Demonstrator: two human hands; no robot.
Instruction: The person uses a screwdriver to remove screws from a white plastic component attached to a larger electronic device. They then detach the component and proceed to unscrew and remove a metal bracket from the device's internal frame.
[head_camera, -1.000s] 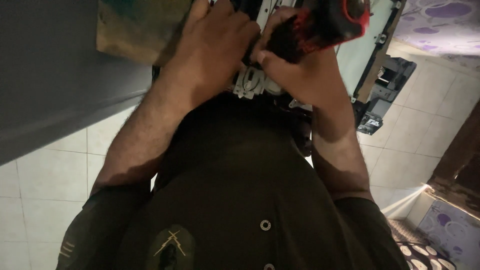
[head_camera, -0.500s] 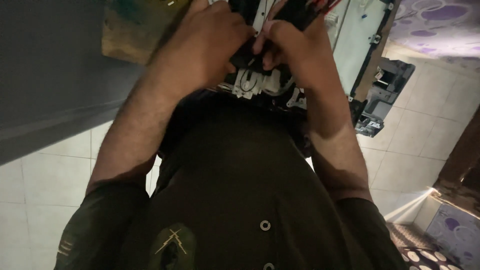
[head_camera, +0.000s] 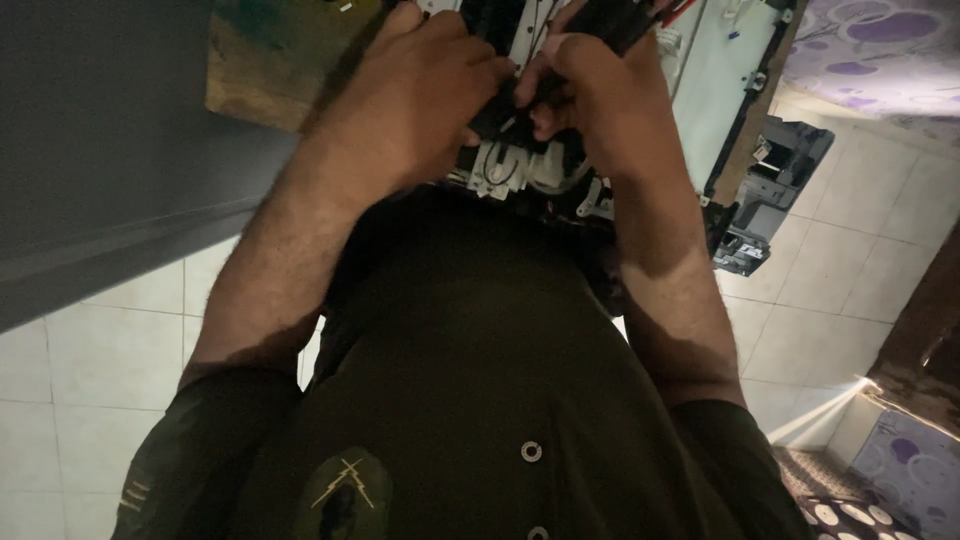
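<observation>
Still mid-work, by the look of it: black part not yet freed or seated. Pinched between curled fingers of right hand and left hand, both closed tight. Just below fingers, white-and-black mechanism; beyond, white panel, wooden board, tiled floor.

Both forearms reach forward; the left hand and right hand meet, fingers curled (knuckles up).
</observation>
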